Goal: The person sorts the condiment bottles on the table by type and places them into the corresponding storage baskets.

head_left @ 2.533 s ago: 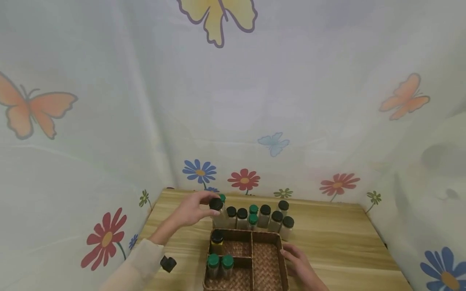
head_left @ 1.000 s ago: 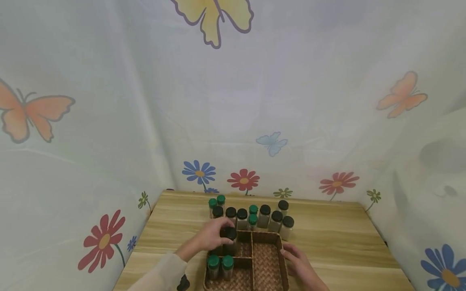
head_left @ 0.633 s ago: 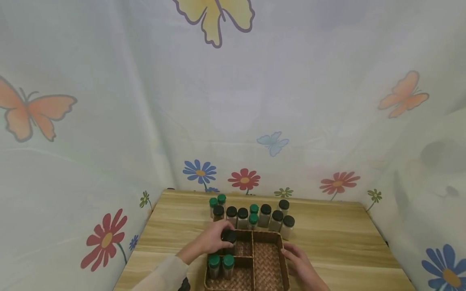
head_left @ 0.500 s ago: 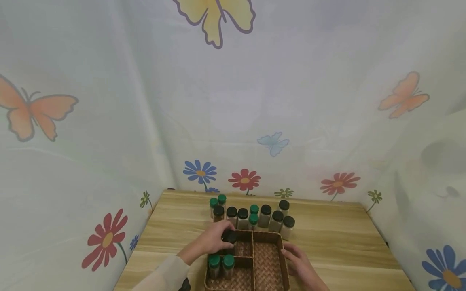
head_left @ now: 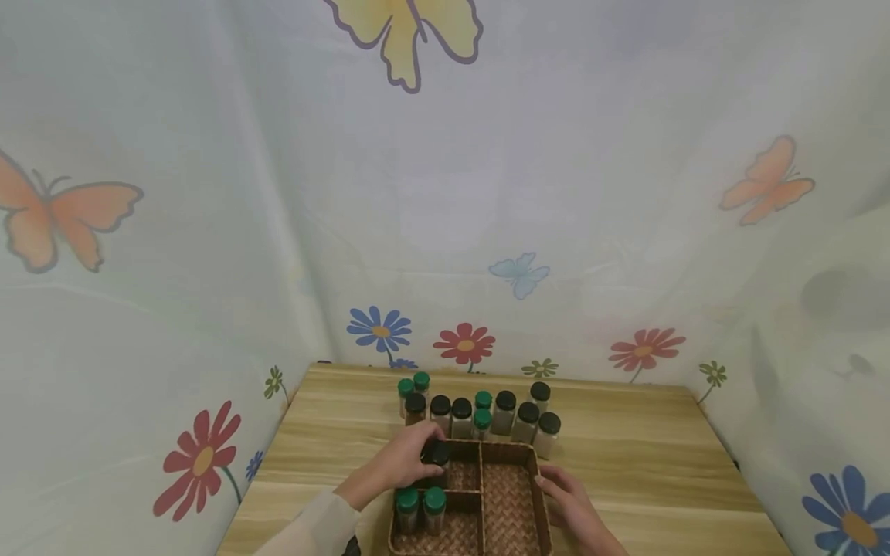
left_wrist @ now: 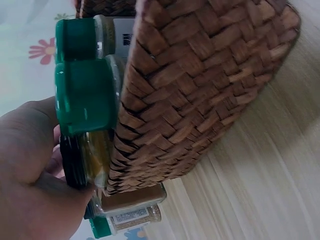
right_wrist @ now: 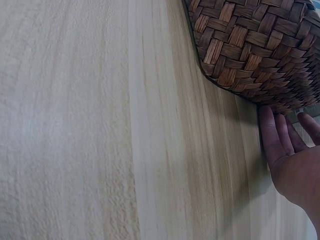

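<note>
A woven basket [head_left: 545, 516] with three compartments stands on the table. My left hand [head_left: 398, 462] grips a black-capped spice jar [head_left: 436, 452] by its cap, in the far-left compartment; the jar's lower part is mostly hidden. Two green-capped spice jars [head_left: 421, 510] stand in the near-left compartment. In the left wrist view, a jar with yellow contents [left_wrist: 96, 152] shows beyond a green cap [left_wrist: 85, 95], close to the left fingers. My right hand [head_left: 573, 506] touches the basket's right wall. Its fingers [right_wrist: 271, 132] lie fairly straight against the weave in the right wrist view.
Behind the basket stands a row of spice jars, some with black caps [head_left: 505, 400] and some with green caps [head_left: 483, 419]. The wood-grain table [head_left: 640, 455] extends to the right. A printed curtain [head_left: 591, 270] hangs around its back and sides.
My left hand has brought a black-capped jar from the left end of the back row forward into the far-left compartment, then lowered slightly. The right hand stays at the basket's side.
</note>
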A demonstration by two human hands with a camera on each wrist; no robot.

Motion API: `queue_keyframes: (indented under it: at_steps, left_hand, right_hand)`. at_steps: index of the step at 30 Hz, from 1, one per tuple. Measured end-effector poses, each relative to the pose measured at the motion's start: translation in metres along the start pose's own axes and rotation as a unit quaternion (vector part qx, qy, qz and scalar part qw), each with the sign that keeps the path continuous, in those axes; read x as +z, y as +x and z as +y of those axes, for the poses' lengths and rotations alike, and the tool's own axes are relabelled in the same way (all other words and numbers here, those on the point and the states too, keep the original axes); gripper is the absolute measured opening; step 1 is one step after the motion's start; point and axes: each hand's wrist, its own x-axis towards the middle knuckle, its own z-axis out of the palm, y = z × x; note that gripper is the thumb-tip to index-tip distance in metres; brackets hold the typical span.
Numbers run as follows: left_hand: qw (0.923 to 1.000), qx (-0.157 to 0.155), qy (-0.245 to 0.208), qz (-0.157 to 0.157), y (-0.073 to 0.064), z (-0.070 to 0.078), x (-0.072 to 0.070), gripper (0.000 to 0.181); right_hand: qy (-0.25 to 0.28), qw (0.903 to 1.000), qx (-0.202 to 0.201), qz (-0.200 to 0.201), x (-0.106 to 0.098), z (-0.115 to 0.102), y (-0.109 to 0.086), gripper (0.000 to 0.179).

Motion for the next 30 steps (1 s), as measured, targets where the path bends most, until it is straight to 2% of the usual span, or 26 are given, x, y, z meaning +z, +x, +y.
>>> queue_keyframes:
  at_steps: [9, 14, 17, 20, 23, 26, 30]
  left_hand:
    - [0.9997, -0.020, -0.009, -0.014, -0.002, 0.000, 0.001, 0.047]
    - [0.9996, -0.020, -0.012, -0.014, -0.003, 0.001, 0.000, 0.049]
    - [0.9995, -0.016, -0.028, -0.008, -0.003, -0.002, -0.003, 0.051]
    - [0.9982, -0.011, -0.057, 0.013, -0.003, -0.005, -0.013, 0.055]
    - [0.9965, -0.010, -0.064, 0.053, 0.000, -0.007, -0.029, 0.059]
    - [0.9952, -0.018, -0.025, 0.093, 0.004, -0.009, -0.045, 0.061]
    - [0.9925, -0.045, 0.017, 0.112, 0.009, -0.016, -0.058, 0.059]
  right_hand:
    - [-0.004, 1.0000, 0.007, 0.001, 0.001, 0.003, 0.001, 0.062]
    - [-0.003, 1.0000, 0.008, -0.001, 0.001, 0.004, 0.002, 0.063]
    - [-0.004, 0.9999, 0.010, -0.002, 0.001, 0.002, 0.001, 0.064]
    - [-0.005, 0.9999, 0.014, 0.000, 0.000, 0.001, 0.001, 0.064]
    - [-0.003, 0.9999, 0.016, 0.002, 0.000, -0.001, 0.000, 0.064]
    - [-0.001, 0.9999, 0.013, 0.002, 0.000, -0.001, -0.001, 0.062]
    - [0.008, 0.9999, 0.011, 0.001, 0.000, -0.001, -0.001, 0.061]
